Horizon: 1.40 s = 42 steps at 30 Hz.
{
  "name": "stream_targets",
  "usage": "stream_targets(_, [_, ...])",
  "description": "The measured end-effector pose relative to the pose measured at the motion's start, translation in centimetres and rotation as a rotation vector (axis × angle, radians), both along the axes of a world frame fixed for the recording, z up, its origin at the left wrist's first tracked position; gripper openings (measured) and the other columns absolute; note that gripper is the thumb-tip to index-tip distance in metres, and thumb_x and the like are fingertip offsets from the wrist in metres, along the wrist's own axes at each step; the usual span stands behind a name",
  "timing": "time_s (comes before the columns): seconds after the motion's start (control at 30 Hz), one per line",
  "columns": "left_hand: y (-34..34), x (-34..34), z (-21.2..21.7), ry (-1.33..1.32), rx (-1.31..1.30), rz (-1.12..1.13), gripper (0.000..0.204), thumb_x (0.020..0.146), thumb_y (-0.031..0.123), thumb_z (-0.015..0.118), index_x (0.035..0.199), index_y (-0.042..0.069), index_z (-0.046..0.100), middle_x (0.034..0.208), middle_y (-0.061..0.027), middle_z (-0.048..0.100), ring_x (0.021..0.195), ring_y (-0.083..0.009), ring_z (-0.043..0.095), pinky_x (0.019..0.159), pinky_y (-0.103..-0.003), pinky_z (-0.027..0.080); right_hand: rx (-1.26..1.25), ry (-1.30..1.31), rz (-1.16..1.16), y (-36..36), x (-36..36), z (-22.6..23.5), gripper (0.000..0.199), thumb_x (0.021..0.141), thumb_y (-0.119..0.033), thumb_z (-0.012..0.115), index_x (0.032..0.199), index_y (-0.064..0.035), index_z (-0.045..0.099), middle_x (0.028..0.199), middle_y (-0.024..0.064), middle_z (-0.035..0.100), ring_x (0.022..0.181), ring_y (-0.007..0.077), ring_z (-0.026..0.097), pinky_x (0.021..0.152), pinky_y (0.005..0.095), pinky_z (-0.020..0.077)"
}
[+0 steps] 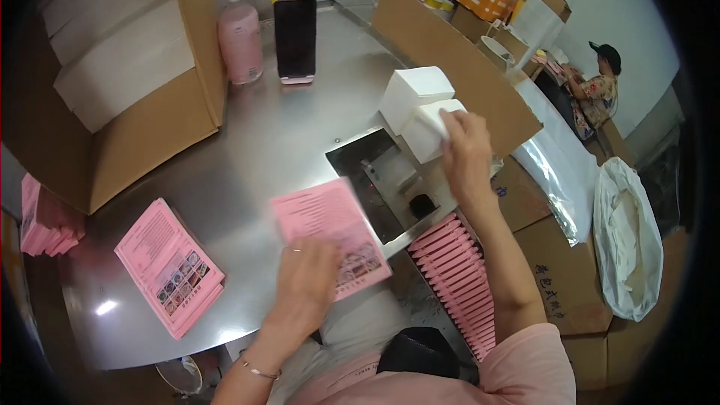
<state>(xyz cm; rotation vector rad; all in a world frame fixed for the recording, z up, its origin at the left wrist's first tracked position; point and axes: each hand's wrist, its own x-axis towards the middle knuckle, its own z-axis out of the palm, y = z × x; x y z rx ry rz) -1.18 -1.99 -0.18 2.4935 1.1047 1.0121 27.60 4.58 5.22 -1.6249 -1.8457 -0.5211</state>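
Note:
My left hand [307,274], smeared by motion, closes over the lower left part of a pink printed packet [352,232]. The packet is blurred too and reaches past the steel table's near edge. Fingers of my right hand [466,146] grip the top of the nearer white folded-paper stack [426,131]. Just behind it stands another white stack [418,90], close against it. In front of these stacks a dark rectangular opening [360,157] is set in the tabletop. Left of my left hand lies a pile of pink printed packets [169,270].
A large open carton [150,127] stands at left, beside more pink packets [51,217]. A pink bottle [240,37] and a phone [295,39] stand at the back. Pink packets in a row [454,277] sit below the table. A white bag [628,240] and a seated person [600,90] are at right.

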Motion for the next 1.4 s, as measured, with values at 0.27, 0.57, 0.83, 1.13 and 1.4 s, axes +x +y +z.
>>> stream_targets(0.27, [-0.2, -1.1, 0.7, 0.15, -0.056, 0.188, 0.081, 0.062, 0.032, 0.081, 0.132, 0.002, 0.054, 0.152, -0.0262, 0.035, 0.136, -0.0508, 0.034, 0.104, -0.066, 0.03, -0.054, -0.217, 0.612, -6.2, -9.9, -5.9, 0.033, 0.085, -0.018, 0.062, 0.114, -0.004, 0.066, 0.106, 0.0128, 0.065, 0.103, 0.0285, 0.066, 0.112, 0.0663, 0.0285])
stream_targets(0.57, [0.4, -0.5, 1.1, 0.232, -0.122, 0.288, 0.065, 0.073, 0.033, 0.075, 0.131, 0.009, 0.057, 0.147, -0.0237, 0.038, 0.132, -0.0474, 0.035, 0.104, -0.059, 0.028, 0.027, -0.094, 0.542, -3.7, -7.7, -1.2, 0.026, 0.073, -0.006, 0.066, 0.098, 0.0006, 0.066, 0.091, 0.0162, 0.064, 0.09, 0.0345, 0.063, 0.095, 0.0503, 0.0446])
stream_targets(0.83, [0.5, 0.7, 0.7, 0.221, 0.087, 0.358, 0.051, 0.077, 0.039, 0.072, 0.121, 0.014, 0.065, 0.128, -0.0197, 0.051, 0.117, -0.0427, 0.047, 0.098, -0.057, 0.033, -0.068, -0.071, -0.086, 1.2, 2.3, 0.1, 0.02, 0.089, -0.015, 0.066, 0.099, 0.0014, 0.071, 0.09, 0.0174, 0.062, 0.089, 0.0332, 0.059, 0.08, 0.0433, 0.0475])
stream_targets(1.13, [-0.2, 0.9, 1.1, 0.296, 0.057, 0.251, 0.052, 0.072, 0.034, 0.075, 0.114, 0.006, 0.063, 0.129, -0.019, 0.053, 0.11, -0.0397, 0.051, 0.093, -0.058, 0.038, 0.089, -0.035, -0.054, 0.6, 1.8, -1.0, 0.031, 0.08, 0.004, 0.06, 0.11, -0.0003, 0.069, 0.106, 0.0176, 0.065, 0.105, 0.0352, 0.06, 0.087, 0.0435, 0.0482])
stream_targets(1.4, [0.6, -1.5, 2.9, 0.224, -0.103, 0.188, 0.08, 0.064, 0.023, 0.079, 0.137, 0.006, 0.051, 0.101, -0.0155, 0.054, 0.092, -0.0327, 0.054, 0.074, -0.043, 0.045, -0.084, -0.095, 0.697, -8.6, -11.1, -4.8, 0.035, 0.083, -0.015, 0.065, 0.115, -0.0031, 0.066, 0.113, 0.0192, 0.063, 0.119, 0.0369, 0.058, 0.107, 0.0598, 0.0403])
